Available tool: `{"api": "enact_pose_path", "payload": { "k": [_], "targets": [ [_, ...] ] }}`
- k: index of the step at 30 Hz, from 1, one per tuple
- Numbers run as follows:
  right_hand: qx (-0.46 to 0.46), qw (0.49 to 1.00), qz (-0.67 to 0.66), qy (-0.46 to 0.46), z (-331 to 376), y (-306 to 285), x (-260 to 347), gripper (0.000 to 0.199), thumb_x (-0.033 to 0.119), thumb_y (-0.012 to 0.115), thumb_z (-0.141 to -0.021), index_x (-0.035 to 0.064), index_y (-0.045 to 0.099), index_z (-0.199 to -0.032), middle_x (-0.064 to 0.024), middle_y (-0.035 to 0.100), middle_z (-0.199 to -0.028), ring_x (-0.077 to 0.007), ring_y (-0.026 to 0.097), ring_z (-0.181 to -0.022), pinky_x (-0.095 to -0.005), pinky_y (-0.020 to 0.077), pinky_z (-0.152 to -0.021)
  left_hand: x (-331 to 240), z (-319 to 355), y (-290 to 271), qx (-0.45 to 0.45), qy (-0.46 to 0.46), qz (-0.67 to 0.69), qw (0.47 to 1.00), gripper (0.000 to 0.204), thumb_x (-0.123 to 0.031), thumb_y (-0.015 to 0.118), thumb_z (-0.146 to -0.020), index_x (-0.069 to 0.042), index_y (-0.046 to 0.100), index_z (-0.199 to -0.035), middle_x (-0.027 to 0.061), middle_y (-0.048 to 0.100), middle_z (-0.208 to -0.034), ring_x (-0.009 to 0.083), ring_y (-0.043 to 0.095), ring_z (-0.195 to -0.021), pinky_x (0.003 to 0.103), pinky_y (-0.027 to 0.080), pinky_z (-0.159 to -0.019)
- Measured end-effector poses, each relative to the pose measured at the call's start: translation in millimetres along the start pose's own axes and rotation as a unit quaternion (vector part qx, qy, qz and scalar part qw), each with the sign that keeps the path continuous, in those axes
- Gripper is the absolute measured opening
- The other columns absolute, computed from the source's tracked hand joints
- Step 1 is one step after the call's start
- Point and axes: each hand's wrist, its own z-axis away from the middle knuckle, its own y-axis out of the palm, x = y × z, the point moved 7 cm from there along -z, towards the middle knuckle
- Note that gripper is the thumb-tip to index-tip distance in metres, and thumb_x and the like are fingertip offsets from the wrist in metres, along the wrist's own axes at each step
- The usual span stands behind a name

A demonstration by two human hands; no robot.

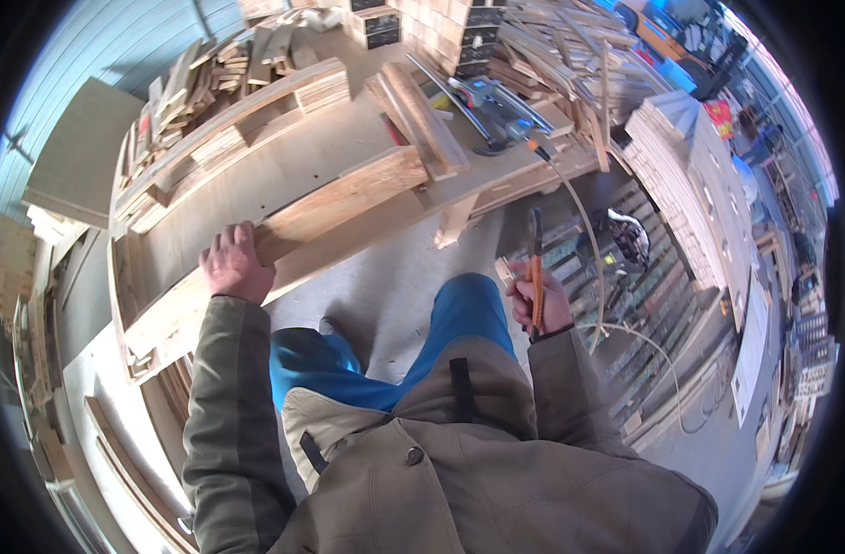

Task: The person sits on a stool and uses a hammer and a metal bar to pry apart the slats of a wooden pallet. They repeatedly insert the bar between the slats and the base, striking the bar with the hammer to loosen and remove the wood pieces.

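Note:
My left hand point(238, 265) grips a long pale wooden board point(353, 198) set on edge along the near side of a workbench point(288, 171), its fingers bent over the top edge. My right hand point(550, 300) is closed round a hand tool with an orange handle point(536, 286) and a narrow dark head, held upright beside my right knee. A small light wood block point(504, 270) shows at the fingers of that hand. The tool's exact kind is unclear. Both hands are well apart.
More framing boards point(413, 120) lie on the bench, with a nail gun point(487, 92) and metal bars at its right end. A pale air hose point(588, 222) hangs to the right above a slatted pallet point(625, 305). Stacked timber point(662, 175) stands beyond; offcuts point(242, 69) pile behind.

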Motion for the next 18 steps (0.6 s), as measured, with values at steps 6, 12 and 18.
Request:
{"api": "enact_pose_path", "payload": {
  "k": [6,12,18],
  "targets": [
    [0.101,0.989,-0.088,-0.055,1,8,10,0.058,0.038,0.059,-0.098,-0.0027,0.057,-0.139,-0.0176,0.070,-0.101,-0.0154,0.054,-0.063,-0.0279,0.0388,-0.049,-3,-1,7,-0.009,0.015,-0.009,1.000,0.065,-0.021,0.083,-0.070,-0.016,0.057,-0.129,0.0078,0.065,-0.125,0.0314,0.062,-0.120,0.050,0.047,-0.101],
    [0.131,0.976,-0.175,-0.026,5,4,14,0.071,0.057,0.054,-0.102,0.0002,0.051,-0.145,-0.0165,0.067,-0.109,-0.0150,0.054,-0.073,-0.0276,0.0408,-0.055,0,2,8,-0.022,0.014,-0.020,0.999,0.064,-0.021,0.082,-0.071,-0.016,0.057,-0.130,0.0073,0.065,-0.126,0.0308,0.062,-0.120,0.049,0.047,-0.101],
    [0.203,0.961,-0.187,0.002,-4,24,-10,0.068,0.020,0.069,-0.088,0.0020,0.046,-0.150,-0.0162,0.067,-0.112,-0.0170,0.056,-0.078,-0.0312,0.0468,-0.062,-3,1,8,-0.033,0.021,-0.014,0.999,0.064,-0.019,0.082,-0.068,-0.017,0.058,-0.128,0.0067,0.065,-0.122,0.0306,0.062,-0.117,0.049,0.047,-0.100]
  ]
}}
